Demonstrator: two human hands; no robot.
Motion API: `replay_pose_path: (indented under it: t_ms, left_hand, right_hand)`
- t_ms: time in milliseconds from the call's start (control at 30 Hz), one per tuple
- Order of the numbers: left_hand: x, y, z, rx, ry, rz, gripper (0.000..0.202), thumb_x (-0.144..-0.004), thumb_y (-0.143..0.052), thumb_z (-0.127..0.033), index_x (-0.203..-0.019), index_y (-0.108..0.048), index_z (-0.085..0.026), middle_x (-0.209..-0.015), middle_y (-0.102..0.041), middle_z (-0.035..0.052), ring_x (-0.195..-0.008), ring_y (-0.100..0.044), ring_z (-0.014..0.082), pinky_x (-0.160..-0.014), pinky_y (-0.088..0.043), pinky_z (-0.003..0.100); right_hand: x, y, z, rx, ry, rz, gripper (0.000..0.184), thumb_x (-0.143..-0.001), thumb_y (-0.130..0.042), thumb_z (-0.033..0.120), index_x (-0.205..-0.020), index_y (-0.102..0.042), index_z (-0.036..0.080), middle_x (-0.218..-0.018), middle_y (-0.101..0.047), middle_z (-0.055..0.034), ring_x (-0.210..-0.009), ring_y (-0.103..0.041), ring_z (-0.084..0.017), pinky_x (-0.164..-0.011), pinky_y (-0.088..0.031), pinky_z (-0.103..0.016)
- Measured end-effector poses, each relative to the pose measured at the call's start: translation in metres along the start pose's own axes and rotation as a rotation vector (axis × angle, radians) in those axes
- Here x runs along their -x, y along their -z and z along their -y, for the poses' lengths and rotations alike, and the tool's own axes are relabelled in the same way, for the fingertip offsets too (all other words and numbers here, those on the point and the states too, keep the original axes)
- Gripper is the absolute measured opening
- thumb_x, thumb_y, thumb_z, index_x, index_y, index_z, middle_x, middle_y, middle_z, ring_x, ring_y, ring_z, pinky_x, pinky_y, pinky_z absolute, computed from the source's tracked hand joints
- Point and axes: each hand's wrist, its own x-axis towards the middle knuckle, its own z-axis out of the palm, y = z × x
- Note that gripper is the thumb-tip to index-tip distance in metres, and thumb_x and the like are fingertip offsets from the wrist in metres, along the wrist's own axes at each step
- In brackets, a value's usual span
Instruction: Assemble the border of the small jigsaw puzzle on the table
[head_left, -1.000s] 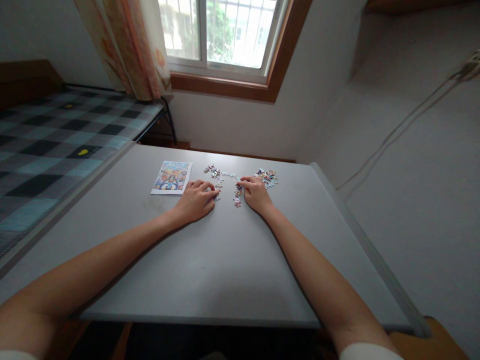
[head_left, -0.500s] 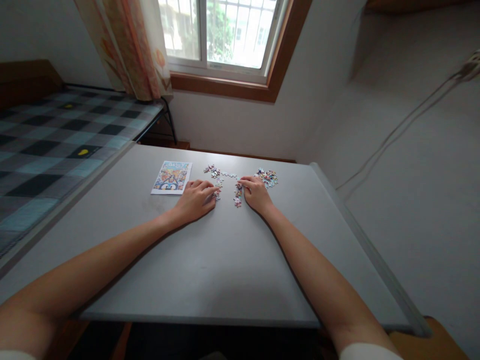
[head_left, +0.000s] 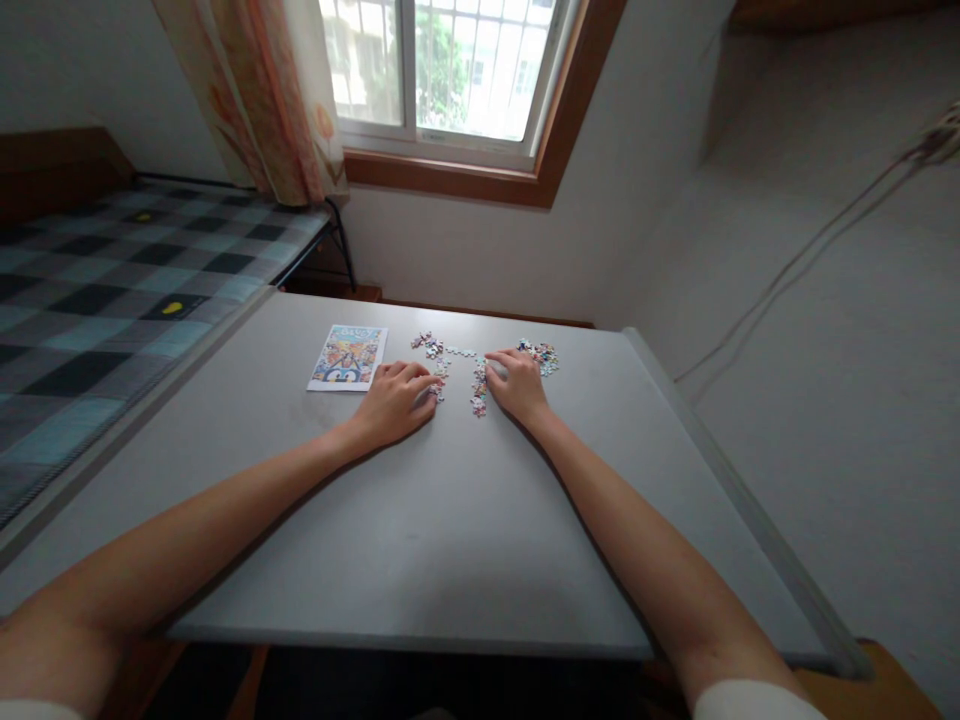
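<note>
Jigsaw pieces (head_left: pixel 479 403) form a partial frame, with a column on each side and a thin row (head_left: pixel 461 351) across the far end. My left hand (head_left: pixel 399 402) rests palm down beside the left column, fingers stretched and fingertips touching its pieces. At the upper part of the right column lies my right hand (head_left: pixel 519 388), its index finger extended and its thumb apart. Nothing can be made out between its fingers. Loose jigsaw pieces (head_left: pixel 541 356) lie just beyond the right hand, and a smaller cluster (head_left: pixel 429 344) sits beyond the left. A colourful picture sheet (head_left: pixel 346 358) is left of my left hand.
The grey-white table (head_left: pixel 390 560) has a raised strip (head_left: pixel 720 470) along its right side. To the left stands a bed (head_left: pixel 187 260) with a checked cover. A window (head_left: pixel 442 70) and a patterned curtain (head_left: pixel 277 110) are ahead; a cable (head_left: pixel 795 250) hangs on the right wall.
The view has shifted very slightly. My right hand's fingertips have moved a little along the upper right column, with the fingers slightly more raised. The left hand stays by the left column.
</note>
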Motion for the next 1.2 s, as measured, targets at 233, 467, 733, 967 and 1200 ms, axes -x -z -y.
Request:
replay_pose_path:
  t_ms: [233,467,733,967,1200]
  left_hand:
    - [0.000,0.000,-0.001,-0.003,0.047,-0.032,0.029,-0.089,-0.052,-0.033,-0.112,-0.068,-0.024,-0.109,-0.066,0.0059,-0.104,-0.055,0.0250,-0.092,-0.037,0.043]
    - [0.000,-0.001,0.001,0.000,0.039,-0.036,0.027,-0.089,-0.052,-0.032,-0.110,-0.068,-0.023,-0.106,-0.067,0.0057,-0.102,-0.055,0.0246,-0.091,-0.037,0.042]
    - [-0.001,-0.001,0.000,-0.009,0.048,-0.020,0.026,-0.089,-0.052,-0.031,-0.107,-0.069,-0.022,-0.104,-0.068,0.0054,-0.102,-0.054,0.0246,-0.090,-0.037,0.041]
    - [-0.001,-0.002,0.000,0.001,0.039,-0.024,0.027,-0.089,-0.051,-0.031,-0.107,-0.069,-0.023,-0.104,-0.068,0.0060,-0.102,-0.054,0.0249,-0.091,-0.036,0.041]
    - [-0.001,-0.002,0.000,-0.003,0.043,-0.023,0.027,-0.089,-0.052,-0.033,-0.106,-0.070,-0.022,-0.102,-0.068,0.0061,-0.102,-0.055,0.0246,-0.092,-0.036,0.041]
  right_hand:
    - [-0.047,0.001,0.025,0.061,-0.007,0.152,0.021,-0.083,-0.065,0.034,-0.098,-0.074,0.023,-0.101,-0.071,-0.0066,-0.099,-0.061,-0.026,-0.090,-0.041,-0.043]
    - [-0.083,-0.028,0.049,0.105,-0.061,0.276,0.029,-0.082,-0.065,0.047,-0.100,-0.073,0.025,-0.105,-0.072,-0.0055,-0.103,-0.061,-0.024,-0.092,-0.040,-0.040]
    - [-0.085,-0.042,0.067,0.265,-0.112,0.304,0.040,-0.085,-0.056,0.055,-0.100,-0.074,0.022,-0.111,-0.068,-0.0105,-0.108,-0.056,-0.028,-0.091,-0.040,-0.042]
    - [-0.080,-0.042,0.076,0.345,-0.073,0.296,0.033,-0.087,-0.056,0.045,-0.096,-0.074,0.019,-0.112,-0.066,-0.0129,-0.108,-0.052,-0.030,-0.090,-0.037,-0.043]
    - [-0.077,-0.038,0.078,0.325,0.034,0.221,0.029,-0.087,-0.057,0.042,-0.093,-0.075,0.019,-0.108,-0.067,-0.0129,-0.106,-0.050,-0.029,-0.090,-0.035,-0.043]
